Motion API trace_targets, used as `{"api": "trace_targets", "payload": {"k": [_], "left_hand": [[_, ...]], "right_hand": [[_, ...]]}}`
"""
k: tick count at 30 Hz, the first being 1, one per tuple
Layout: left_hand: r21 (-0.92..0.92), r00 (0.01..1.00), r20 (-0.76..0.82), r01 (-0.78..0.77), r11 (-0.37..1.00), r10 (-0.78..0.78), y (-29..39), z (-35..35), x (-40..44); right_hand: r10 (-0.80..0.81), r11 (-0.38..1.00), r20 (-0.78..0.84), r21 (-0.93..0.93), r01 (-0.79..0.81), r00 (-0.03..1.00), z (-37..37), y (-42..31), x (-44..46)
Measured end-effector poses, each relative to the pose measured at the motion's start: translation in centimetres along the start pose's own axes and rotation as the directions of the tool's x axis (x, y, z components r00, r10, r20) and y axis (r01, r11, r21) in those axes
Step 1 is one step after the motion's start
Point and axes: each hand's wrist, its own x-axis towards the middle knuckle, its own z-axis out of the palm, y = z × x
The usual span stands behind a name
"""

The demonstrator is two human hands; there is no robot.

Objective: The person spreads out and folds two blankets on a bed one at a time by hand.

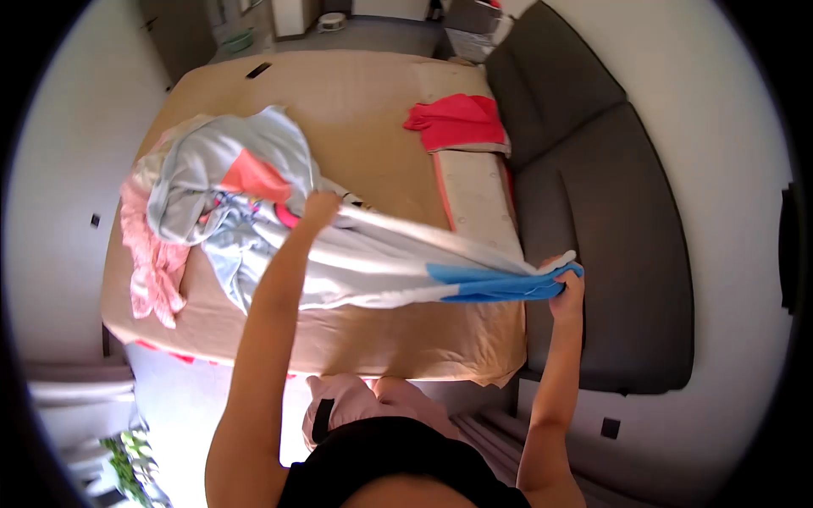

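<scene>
A large light-coloured blanket [373, 262] with blue, grey and coral patches is stretched between my two hands above the bed [373, 110]. My left hand [322, 206] is closed on its upper edge near the middle of the bed. At the headboard side, my right hand [569, 288] grips the gathered blue and white end. The rest of the blanket lies bunched on the left part of the bed. Beside that heap, a pink ruffled cloth [157, 279] hangs toward the bed's left edge.
A dark padded headboard [610, 220] runs along the right. Near it lie a red cloth [461, 123] and a pale pillow [478, 199]. A dark phone-like object [258, 70] rests at the far edge. A green plant [131, 461] stands at lower left.
</scene>
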Motion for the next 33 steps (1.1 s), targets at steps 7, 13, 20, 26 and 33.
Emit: {"api": "trace_targets", "payload": {"k": [7,13,20,26,33], "left_hand": [[0.023,0.547,-0.723,0.63,0.776,-0.422,-9.2,-16.1,-16.1],[-0.704,0.844,0.226,0.486,0.517,-0.486,3.2,12.4,-30.6],[-0.557,0.168,0.476,0.817,-0.149,-0.863,5.4,15.0,-31.6],[-0.54,-0.013,0.354,0.814,-0.216,-0.935,0.2,17.1,-27.7],[-0.385,0.167,0.469,0.922,-0.031,-0.867,-4.6,20.9,-27.3]], "right_hand": [[0.01,0.95,0.159,-0.311,0.04,0.987,8.3,3.6,4.0],[0.089,0.938,0.257,-0.346,0.005,0.962,14.2,5.0,6.8],[0.161,0.932,0.111,-0.344,-0.114,0.981,11.8,6.4,7.6],[0.21,0.916,0.049,-0.359,-0.179,0.976,13.0,10.2,9.0],[0.295,0.855,-0.06,-0.429,-0.291,0.954,14.2,17.7,12.1]]}}
